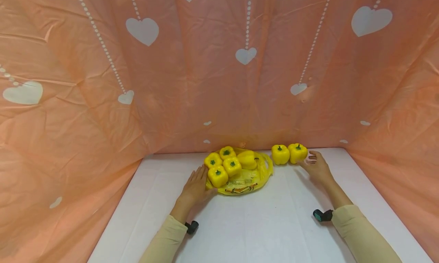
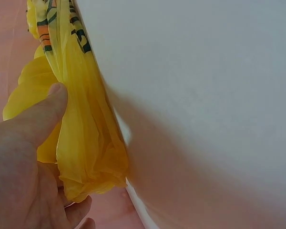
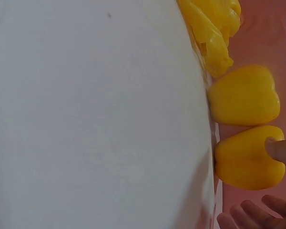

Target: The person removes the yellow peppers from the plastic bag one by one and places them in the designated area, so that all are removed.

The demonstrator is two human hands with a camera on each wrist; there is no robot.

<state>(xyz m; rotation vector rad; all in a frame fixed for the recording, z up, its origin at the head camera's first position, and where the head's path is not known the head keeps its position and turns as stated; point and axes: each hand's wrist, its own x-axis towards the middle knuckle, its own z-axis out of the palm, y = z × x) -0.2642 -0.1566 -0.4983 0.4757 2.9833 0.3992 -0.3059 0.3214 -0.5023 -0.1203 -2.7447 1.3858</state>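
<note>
Right hand (image 1: 318, 170) loosely spread, ungripping, beside outer pepper (image 1: 297, 153), two o'clock of bag (image 1: 254, 176); thumb contact unclear. Left hand (image 1: 197, 188), fingers straight, touches bag's nine o'clock. Probably reaching stage; next calls for grasping pepper.

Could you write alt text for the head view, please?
A person's left grip touches a yellow plastic bag bearing five yellow bell peppers; the right grip is beside two more peppers on a white table, before a peach, heart-patterned backdrop.
</note>
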